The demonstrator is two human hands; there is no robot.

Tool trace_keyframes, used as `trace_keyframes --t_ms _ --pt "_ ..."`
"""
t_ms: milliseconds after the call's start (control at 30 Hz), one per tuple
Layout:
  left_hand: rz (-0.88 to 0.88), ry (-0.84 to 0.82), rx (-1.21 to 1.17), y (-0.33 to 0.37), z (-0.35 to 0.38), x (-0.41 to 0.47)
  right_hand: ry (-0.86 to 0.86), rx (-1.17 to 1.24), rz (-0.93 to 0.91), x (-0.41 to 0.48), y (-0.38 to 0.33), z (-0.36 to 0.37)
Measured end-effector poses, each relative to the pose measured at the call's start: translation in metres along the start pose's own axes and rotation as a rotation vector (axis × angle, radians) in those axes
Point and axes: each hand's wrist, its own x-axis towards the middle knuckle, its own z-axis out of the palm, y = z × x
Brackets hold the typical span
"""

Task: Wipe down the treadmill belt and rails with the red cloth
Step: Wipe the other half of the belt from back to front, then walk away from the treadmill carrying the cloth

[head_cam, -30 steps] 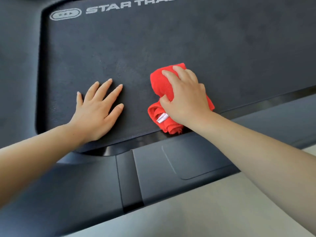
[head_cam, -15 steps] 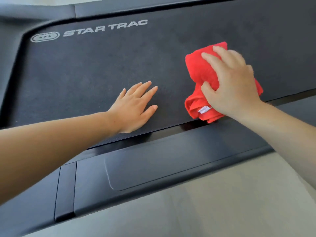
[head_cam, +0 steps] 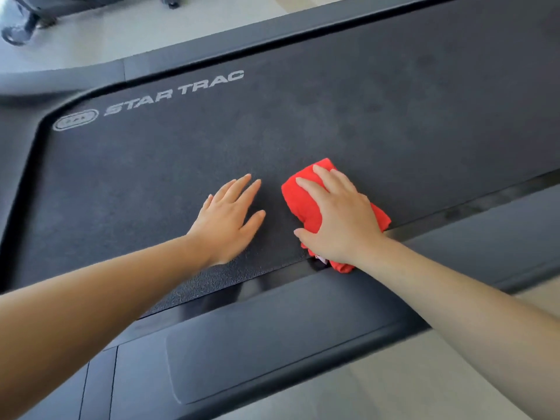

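The dark treadmill belt (head_cam: 303, 122), printed STAR TRAC, fills the middle of the view. A bunched red cloth (head_cam: 301, 198) lies on the belt close to the near rail (head_cam: 272, 328). My right hand (head_cam: 336, 216) presses down on the cloth, fingers spread over it, and hides much of it. My left hand (head_cam: 230, 216) rests flat on the bare belt just left of the cloth, fingers apart, holding nothing. The far rail (head_cam: 272, 40) runs along the belt's upper edge.
Pale floor (head_cam: 409, 389) shows at the bottom right, beyond the near rail. At the top left, on more floor, stands the dark base of another machine (head_cam: 21, 28) with a wheel.
My right hand and the red cloth have slid left along the belt's near edge, ending close beside my left hand. The view has shifted, and the far rail and floor now show.
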Motion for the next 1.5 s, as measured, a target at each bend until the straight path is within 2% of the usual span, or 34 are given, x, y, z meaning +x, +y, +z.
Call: trace_keyframes --t_ms 167,267,367,467,633,867,1067,1267,1500 --pt "0.038 0.065 0.041 -0.003 0.021 0.001 -0.072 0.056 0.043 -0.017 -0.012 -0.006" --pt "0.049 0.094 0.041 -0.002 0.023 0.002 -0.054 0.08 0.112 -0.024 -0.02 -0.014" --pt "0.124 0.086 0.005 0.008 0.02 0.005 0.082 0.176 0.228 -0.036 -0.015 -0.037" --pt "0.272 0.054 -0.055 0.04 0.014 0.013 0.249 0.234 0.335 -0.065 0.003 -0.067" --pt "0.517 0.011 -0.135 0.137 0.009 0.023 0.317 0.138 0.476 -0.145 0.049 -0.109" --pt "0.8 -0.151 -0.033 0.282 0.04 0.005 0.29 0.053 0.698 -0.263 0.127 -0.145" --pt "0.899 -0.207 0.077 0.404 0.068 -0.004 0.359 0.137 0.872 -0.347 0.205 -0.171" --pt "0.985 -0.241 0.211 0.544 0.067 -0.008 0.46 0.192 1.018 -0.424 0.265 -0.234" --pt "1.18 -0.162 0.313 0.657 0.033 0.024 0.597 0.219 1.082 -0.433 0.319 -0.297"
